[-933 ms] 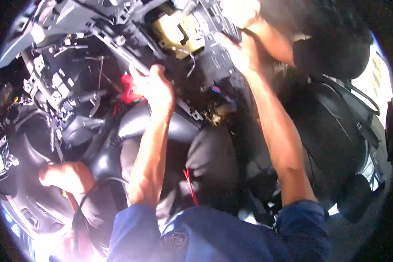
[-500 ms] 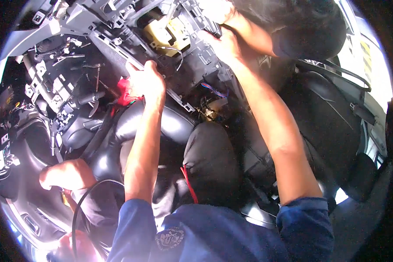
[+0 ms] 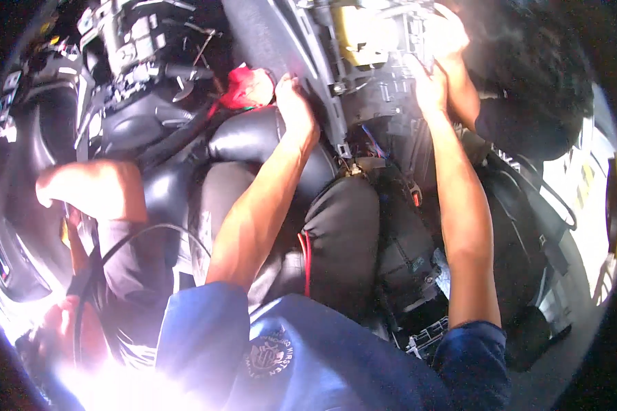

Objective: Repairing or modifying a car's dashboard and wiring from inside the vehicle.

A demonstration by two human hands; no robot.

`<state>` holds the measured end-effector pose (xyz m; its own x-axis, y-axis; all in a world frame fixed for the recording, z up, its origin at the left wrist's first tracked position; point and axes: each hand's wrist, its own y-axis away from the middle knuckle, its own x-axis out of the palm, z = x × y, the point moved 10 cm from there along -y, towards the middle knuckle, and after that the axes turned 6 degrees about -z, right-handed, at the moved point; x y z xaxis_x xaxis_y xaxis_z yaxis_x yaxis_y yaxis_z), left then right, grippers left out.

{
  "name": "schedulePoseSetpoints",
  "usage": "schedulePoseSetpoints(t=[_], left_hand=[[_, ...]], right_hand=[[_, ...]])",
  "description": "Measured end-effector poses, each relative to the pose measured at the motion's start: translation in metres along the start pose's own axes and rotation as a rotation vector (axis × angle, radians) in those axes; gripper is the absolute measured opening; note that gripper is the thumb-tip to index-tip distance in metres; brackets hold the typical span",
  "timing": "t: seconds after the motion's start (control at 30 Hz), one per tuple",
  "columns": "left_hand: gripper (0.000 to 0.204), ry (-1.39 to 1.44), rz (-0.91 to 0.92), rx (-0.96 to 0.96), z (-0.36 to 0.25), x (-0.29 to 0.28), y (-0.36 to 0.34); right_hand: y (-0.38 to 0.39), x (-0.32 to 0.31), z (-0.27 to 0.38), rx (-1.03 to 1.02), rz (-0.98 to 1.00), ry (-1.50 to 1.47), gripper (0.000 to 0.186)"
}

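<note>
A large dark dashboard frame (image 3: pixel 320 85), full of brackets and openings, stands tilted in front of me inside a car. My left hand (image 3: pixel 297 113) grips its near left side, thumb up and the other fingers partly hidden. Farther right, my right hand (image 3: pixel 430 89) is closed on the frame's right part, where glare washes out the fingertips. Close beyond it, a co-worker's hand (image 3: pixel 448 38) is also at that right part. A yellowish box-shaped part (image 3: pixel 360 40) shows within the frame. Just left of my left hand lies a bright red cloth-like thing (image 3: pixel 247 88).
A black padded seat (image 3: pixel 243 137) lies under my left forearm. Bare metal brackets (image 3: pixel 134 41) and a stripped door panel (image 3: pixel 31 171) are at the left. Another person's bent arm (image 3: pixel 92 188) is at the lower left, near a black cable (image 3: pixel 140 229). Loose wires (image 3: pixel 373 144) hang below the frame.
The view has swung, so the frame and both hands sit farther right and the frame looks steeper. Both my hands stay on it. The co-worker's hand is still beside my right one.
</note>
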<state>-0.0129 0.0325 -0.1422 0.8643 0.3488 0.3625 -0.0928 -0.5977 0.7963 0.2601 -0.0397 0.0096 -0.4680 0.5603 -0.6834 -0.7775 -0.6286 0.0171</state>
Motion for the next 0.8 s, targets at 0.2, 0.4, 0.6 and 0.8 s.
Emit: schedulePoseSetpoints(t=[0.2,0.4,0.6,0.8], left_hand=[[0.015,0.05,-0.013,-0.413,0.085,-0.002,-0.055],[0.045,-0.573,-0.15,0.274,0.003,-0.002,-0.055],[0.044,-0.652,-0.237,0.27,-0.029,-0.008,-0.042],[0.056,-0.544,-0.18,-0.028,0.02,-0.002,0.011]], right_hand=[[-0.009,-0.014,-0.01,-0.014,-0.037,0.009,0.04],[0.008,-0.008,-0.022,0.189,-0.029,-0.004,0.058],[0.0,-0.002,-0.023,0.166,-0.024,0.102,0.069],[0.057,-0.019,0.043,-0.179,-0.294,0.444,0.061]])
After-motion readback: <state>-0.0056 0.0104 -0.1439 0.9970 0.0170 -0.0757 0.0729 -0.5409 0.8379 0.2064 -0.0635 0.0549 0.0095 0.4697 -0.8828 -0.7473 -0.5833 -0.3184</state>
